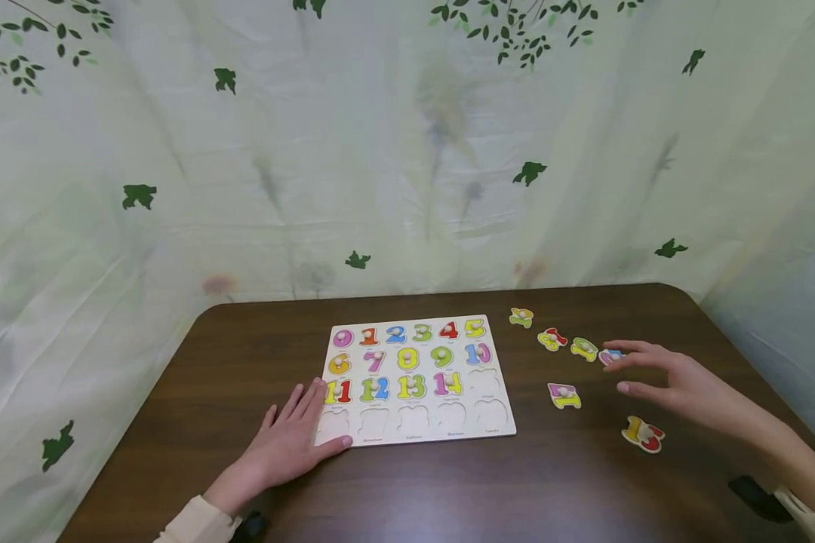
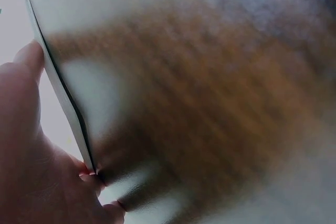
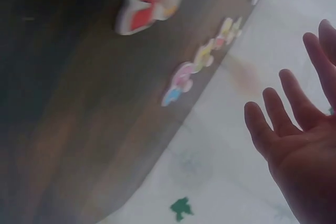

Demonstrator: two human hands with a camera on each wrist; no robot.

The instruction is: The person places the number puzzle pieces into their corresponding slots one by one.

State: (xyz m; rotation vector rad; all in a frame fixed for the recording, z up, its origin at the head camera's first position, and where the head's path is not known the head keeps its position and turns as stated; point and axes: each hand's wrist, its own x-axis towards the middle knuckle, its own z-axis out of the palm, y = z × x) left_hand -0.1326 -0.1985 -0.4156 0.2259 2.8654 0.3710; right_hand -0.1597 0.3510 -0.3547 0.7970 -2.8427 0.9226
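A white number puzzle board (image 1: 424, 360) lies on the table, numbers 0 to 14 set in it and bare outlines along its bottom row. My left hand (image 1: 295, 434) rests at the board's left edge, fingers straight and thumb along the lower corner; in the left wrist view the left hand (image 2: 42, 150) is against the board's edge. To the right, my right hand (image 1: 679, 385) hovers with fingers extended and nothing held. Its fingertips overlap a purple-and-blue number piece (image 1: 610, 357) in the head view. The right wrist view shows that purple-and-blue piece (image 3: 181, 80) beside the spread fingers (image 3: 257, 121).
Several loose knobbed pieces lie right of the board: an orange-green one (image 1: 521, 317), a red-yellow one (image 1: 552, 339), a green-yellow one (image 1: 584, 348), a purple-yellow one (image 1: 564, 396) and a yellow-red one (image 1: 643, 435). A leaf-printed curtain (image 1: 407, 188) hangs behind the brown table (image 1: 244, 339).
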